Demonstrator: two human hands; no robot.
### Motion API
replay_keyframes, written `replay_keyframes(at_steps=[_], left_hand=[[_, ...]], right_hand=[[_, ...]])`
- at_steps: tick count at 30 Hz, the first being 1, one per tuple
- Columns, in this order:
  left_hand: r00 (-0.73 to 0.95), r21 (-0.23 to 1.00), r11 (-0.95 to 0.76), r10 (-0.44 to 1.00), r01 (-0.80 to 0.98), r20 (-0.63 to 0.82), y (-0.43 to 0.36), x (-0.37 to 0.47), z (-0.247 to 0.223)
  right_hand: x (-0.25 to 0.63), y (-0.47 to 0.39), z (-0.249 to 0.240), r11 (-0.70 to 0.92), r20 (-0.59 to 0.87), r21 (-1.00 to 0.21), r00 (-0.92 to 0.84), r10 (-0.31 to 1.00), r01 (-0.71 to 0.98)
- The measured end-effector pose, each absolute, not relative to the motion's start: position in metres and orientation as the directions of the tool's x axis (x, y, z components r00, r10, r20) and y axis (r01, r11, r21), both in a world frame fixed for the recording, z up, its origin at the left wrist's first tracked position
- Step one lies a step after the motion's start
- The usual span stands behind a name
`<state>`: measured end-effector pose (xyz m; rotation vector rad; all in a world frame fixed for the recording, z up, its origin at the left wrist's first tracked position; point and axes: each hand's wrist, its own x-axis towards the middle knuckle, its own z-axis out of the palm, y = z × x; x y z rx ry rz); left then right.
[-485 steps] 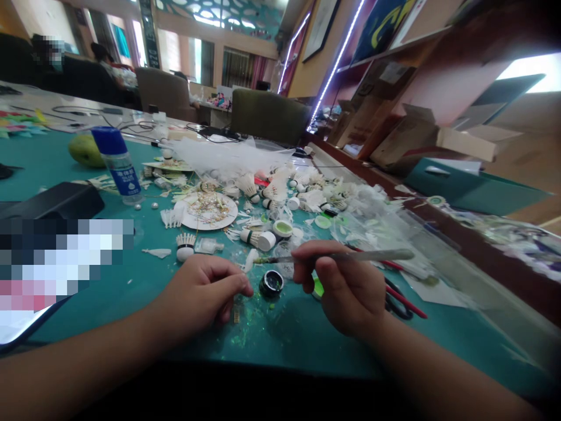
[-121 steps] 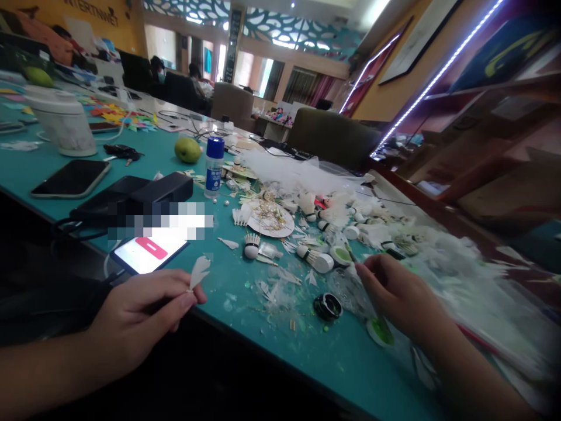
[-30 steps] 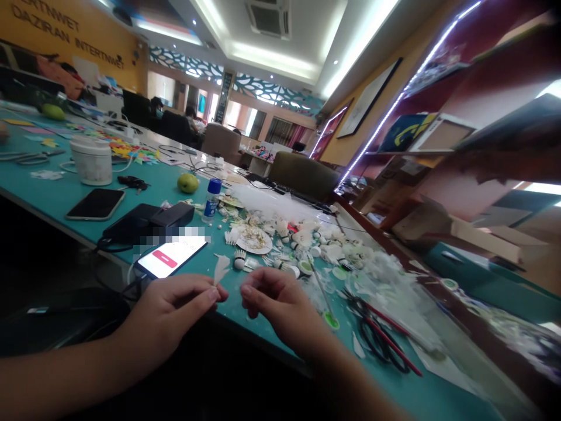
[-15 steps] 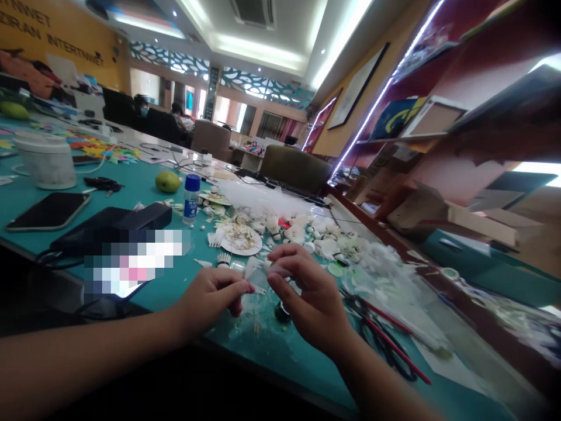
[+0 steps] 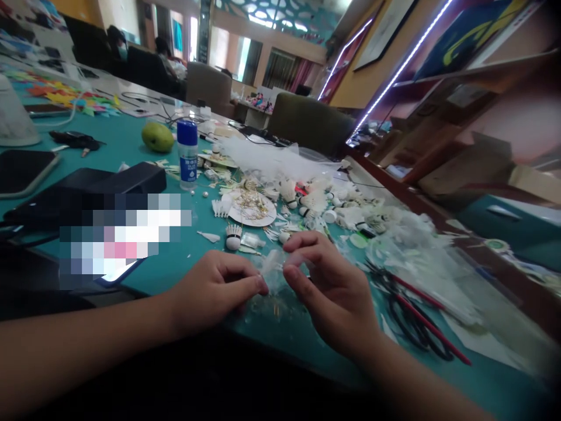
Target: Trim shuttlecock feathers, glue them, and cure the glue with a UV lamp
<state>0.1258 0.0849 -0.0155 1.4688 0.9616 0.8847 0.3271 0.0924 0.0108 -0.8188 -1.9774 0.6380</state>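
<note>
My left hand (image 5: 219, 286) pinches the end of a white feather piece (image 5: 270, 264) between thumb and fingers. Opposite it, my right hand (image 5: 335, 292) has its fingers curled around a small, translucent white piece (image 5: 298, 261), which looks like a feather blade but is blurred. The two hands are close together above the green table, their fingertips a short gap apart. Just beyond them stands a cut-down shuttlecock (image 5: 234, 238) beside a small clear packet (image 5: 253, 240). A loose white feather (image 5: 208, 236) lies left of it. Behind is a white round card (image 5: 263, 220) with gold wire pieces.
Left are a blue-capped glue bottle (image 5: 187, 155), a green mango (image 5: 157, 137), a lit phone (image 5: 127, 270) and a black case (image 5: 140, 178). Shuttlecocks (image 5: 312, 202) and plastic bags (image 5: 407, 257) crowd the right, near a red-handled tool (image 5: 425, 318). People sit far back.
The view has tilted down and closer to the table. A dark round object under my right hand is now hidden. Both hands keep their pinching poses near each other.
</note>
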Motion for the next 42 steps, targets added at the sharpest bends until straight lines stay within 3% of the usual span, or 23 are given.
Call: replay_keyframes(at_steps=[13,22,33,42], left_hand=[[0.412,0.995,-0.012,0.911,0.101,-0.031,0.0859,0.1244,-0.0136],[0.412,0.992,-0.071,0.911,0.106,0.021,0.0876,0.1234,-0.0152],[0.413,0.996,0.008,0.910,0.093,-0.046,0.0866,0.1247,-0.0131],[0.451,0.998,0.027,0.891,0.063,-0.053,0.0872,0.1257,-0.0170]], right_hand=[[0.3301,0.0956,0.0127,0.662,0.518,-0.655,-0.421,0.744,0.364],[0.3300,0.0960,0.0113,0.634,0.504,-0.682,-0.394,0.769,0.365],[0.3275,0.0915,0.0098,0.584,0.478,-0.748,-0.354,0.804,0.316],[0.3252,0.0921,0.0064,0.595,0.510,-0.712,-0.309,0.803,0.372]])
